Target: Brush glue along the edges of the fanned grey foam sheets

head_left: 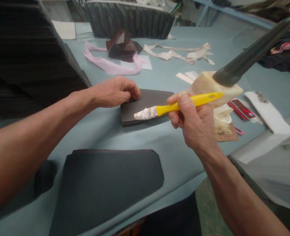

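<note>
My right hand [194, 121] is closed round the yellow handle of a paintbrush [196, 100]. Its bristles, caked in whitish paste, point left over a small stack of dark grey pieces [149, 100]. At that stack's back left corner rests my left hand [117, 91], fingers curled and tips on the top piece; whether they pinch it is hidden. Nearer to me, a larger black panel [112, 183] with cut corners lies flat on the table.
A tall pile of black sheets [31, 59] stands left on the blue-green table [103, 137]. Behind are pink cloth strips [112, 67], pale strips [166, 54] and a row of dark pieces [132, 19]. At right, a dark tube [255, 54] rises from a yellowish block [208, 85], beside a red packet [241, 109].
</note>
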The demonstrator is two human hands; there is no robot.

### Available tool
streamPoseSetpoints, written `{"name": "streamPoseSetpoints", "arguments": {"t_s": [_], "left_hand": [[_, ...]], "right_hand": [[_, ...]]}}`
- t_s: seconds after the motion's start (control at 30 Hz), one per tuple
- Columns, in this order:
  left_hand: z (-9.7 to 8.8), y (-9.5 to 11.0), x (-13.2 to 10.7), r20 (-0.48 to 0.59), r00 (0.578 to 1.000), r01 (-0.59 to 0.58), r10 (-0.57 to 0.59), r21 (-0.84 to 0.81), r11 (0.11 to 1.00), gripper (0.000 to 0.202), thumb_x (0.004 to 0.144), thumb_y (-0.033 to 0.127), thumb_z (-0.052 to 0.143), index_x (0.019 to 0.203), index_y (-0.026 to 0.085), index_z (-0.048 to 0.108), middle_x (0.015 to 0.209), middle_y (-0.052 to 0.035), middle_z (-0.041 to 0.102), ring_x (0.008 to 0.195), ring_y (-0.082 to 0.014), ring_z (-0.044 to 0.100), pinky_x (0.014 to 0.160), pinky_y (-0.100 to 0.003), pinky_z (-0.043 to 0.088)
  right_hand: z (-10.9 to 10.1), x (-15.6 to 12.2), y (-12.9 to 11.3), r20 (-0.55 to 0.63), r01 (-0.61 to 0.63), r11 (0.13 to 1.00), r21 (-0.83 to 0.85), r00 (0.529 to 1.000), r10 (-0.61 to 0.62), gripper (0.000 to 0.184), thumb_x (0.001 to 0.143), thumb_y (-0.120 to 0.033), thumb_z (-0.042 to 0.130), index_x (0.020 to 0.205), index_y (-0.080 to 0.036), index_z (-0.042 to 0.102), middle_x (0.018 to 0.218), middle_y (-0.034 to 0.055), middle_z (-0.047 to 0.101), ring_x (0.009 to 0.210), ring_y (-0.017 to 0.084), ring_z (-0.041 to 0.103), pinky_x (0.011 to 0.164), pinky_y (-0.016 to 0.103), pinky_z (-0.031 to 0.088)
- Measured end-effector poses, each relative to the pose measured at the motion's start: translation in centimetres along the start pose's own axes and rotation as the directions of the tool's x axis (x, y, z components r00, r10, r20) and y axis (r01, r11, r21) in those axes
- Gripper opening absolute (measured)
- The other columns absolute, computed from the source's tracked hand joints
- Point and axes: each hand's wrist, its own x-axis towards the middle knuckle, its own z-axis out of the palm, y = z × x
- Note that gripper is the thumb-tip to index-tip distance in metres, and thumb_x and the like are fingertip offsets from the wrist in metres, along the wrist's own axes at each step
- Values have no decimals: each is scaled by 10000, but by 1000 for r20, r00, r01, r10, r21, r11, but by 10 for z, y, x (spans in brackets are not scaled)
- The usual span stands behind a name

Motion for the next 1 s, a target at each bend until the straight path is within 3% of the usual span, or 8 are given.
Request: {"name": "streamPoseSetpoints", "arguments": {"t_s": [0.17,0.37,0.6,0.8,1.0], "left_hand": [[3,5,3,-2,999,33,-33,19,999,561,675,146,480,1109,210,829,1052,4,816,967,-215,755,961,-386,606],[2,7,5,63,997,46,-47,21,999,534,736,186,525,1186,198,813,1162,-40,818,1149,-244,718,1069,-357,523],[-1,17,-3,68,992,111,-104,-102,989,526,764,134,530,1221,126,791,1172,-92,799,952,-198,660,937,-340,525],[0,18,-1,45,991,128,-124,-119,985,480,783,73,531,1172,127,809,1020,-63,779,822,-151,575,829,-306,471],[1,22,0,25,989,151,-149,-93,984,476,832,79,532,1204,126,824,958,-55,781,818,-168,610,881,-329,498]], "right_hand": [[5,1,3,16,3,1000,7,1000,-3,572,976,-801,674,918,-234,728,547,-70,479,453,88,431,420,252,340],[18,6,-2,32,51,998,32,998,-52,476,957,-708,776,859,-246,718,549,-72,482,460,84,428,433,263,325],[25,13,-2,138,89,996,0,987,-88,416,1022,-618,744,863,-235,719,566,-55,515,504,106,491,481,273,383],[26,15,-4,205,111,992,-58,974,-97,485,1004,-712,716,897,-239,726,578,-43,537,535,124,551,488,273,430],[26,16,-9,255,158,978,-135,960,-120,358,1057,-532,724,849,-242,738,587,-54,535,529,109,498,540,297,401]]}}
